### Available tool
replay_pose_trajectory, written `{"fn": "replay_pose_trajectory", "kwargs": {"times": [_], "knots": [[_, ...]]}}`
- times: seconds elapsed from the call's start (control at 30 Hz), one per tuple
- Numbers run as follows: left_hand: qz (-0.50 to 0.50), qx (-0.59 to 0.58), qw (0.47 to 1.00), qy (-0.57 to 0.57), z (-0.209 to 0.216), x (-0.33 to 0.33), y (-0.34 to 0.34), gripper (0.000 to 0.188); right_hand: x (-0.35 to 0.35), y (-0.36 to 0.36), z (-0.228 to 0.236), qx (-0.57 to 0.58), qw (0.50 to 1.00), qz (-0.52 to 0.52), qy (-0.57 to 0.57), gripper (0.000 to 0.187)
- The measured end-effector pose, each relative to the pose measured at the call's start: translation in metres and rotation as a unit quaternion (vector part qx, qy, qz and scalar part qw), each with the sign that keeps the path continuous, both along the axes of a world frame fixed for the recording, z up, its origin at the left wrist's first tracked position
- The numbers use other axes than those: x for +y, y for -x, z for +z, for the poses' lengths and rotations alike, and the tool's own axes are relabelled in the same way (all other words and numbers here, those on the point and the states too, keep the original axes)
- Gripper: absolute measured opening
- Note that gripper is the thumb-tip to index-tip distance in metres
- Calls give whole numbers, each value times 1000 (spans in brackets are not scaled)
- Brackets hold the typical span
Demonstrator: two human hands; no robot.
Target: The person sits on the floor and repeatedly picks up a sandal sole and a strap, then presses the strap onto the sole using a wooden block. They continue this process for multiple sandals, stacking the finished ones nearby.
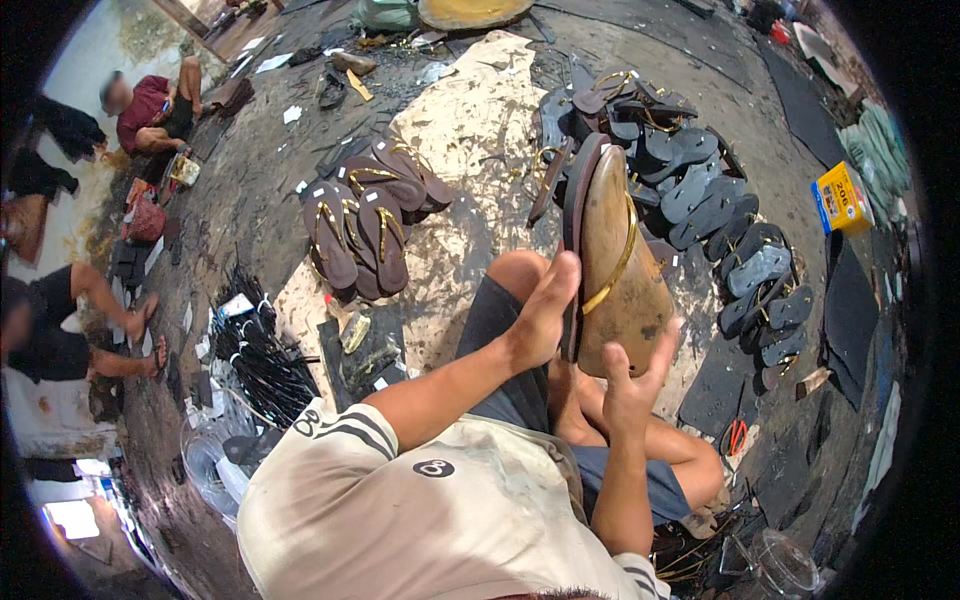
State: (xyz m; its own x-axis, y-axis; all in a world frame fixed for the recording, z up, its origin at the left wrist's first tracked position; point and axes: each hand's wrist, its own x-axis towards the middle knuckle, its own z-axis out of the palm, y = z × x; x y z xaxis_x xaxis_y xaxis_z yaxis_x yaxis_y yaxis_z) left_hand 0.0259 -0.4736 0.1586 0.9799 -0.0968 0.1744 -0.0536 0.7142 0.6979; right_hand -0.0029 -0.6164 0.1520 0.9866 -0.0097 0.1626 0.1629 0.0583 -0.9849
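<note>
Cream short-sleeved shirt below a wooden shoe last and gold-strapped sandal

Closest to the camera, the cream short-sleeved cloth shirt (400,525) bore one small dark round emblem on its front and dark stripes on the sleeves. Beyond it, one smooth tan-brown wooden shoe last (630,300) was raised above the person's folded legs, its narrower end away from the body and its rounded heel toward the right hand (636,392). Dark scuffs and stains marked the heel. One dark-brown flat-soled sandal (573,200) stood on edge along the last's left side, its shiny gold strap (630,245) crossing the wood.

The left hand (535,325) lay against the sole with its thumb extended; its other fingers were hidden, so how tightly they gripped could not be told. The right hand's thumb and a finger were spread apart at the heel.

At least five brown sandals with gold straps (360,235) were grouped on the left, several with tiny white stickers too small to read. Well over ten dark sandals and soles (700,190) crowded the right, overlapping too much to count exactly. Farther right sat one yellow-and-blue cardboard box (842,198) with dark printed numerals. Two other people (140,112) sat at the left edge.
</note>
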Motion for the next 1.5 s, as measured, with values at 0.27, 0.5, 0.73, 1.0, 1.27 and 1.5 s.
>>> {"fn": "replay_pose_trajectory", "kwargs": {"times": [0.27,0.5,0.73,1.0,1.27,1.5], "knots": [[324,253,894,-178,-65,197,-72,63,-74,-53,-31,120,971,52,198,49],[573,192,377,-702,-122,317,-81,59,-246,-69,-108,265,811,-138,503,48],[46,130,621,-771,-221,120,-200,95,-223,-105,-143,110,801,-83,583,49],[78,226,858,-454,-167,136,-189,36,-199,-88,-98,93,946,-163,263,28],[-86,44,850,-519,-47,40,-7,48,-57,-106,-9,122,981,53,-142,39],[-76,-13,934,-349,-19,-6,-10,65,-62,-27,-18,124,979,146,-73,35]]}}
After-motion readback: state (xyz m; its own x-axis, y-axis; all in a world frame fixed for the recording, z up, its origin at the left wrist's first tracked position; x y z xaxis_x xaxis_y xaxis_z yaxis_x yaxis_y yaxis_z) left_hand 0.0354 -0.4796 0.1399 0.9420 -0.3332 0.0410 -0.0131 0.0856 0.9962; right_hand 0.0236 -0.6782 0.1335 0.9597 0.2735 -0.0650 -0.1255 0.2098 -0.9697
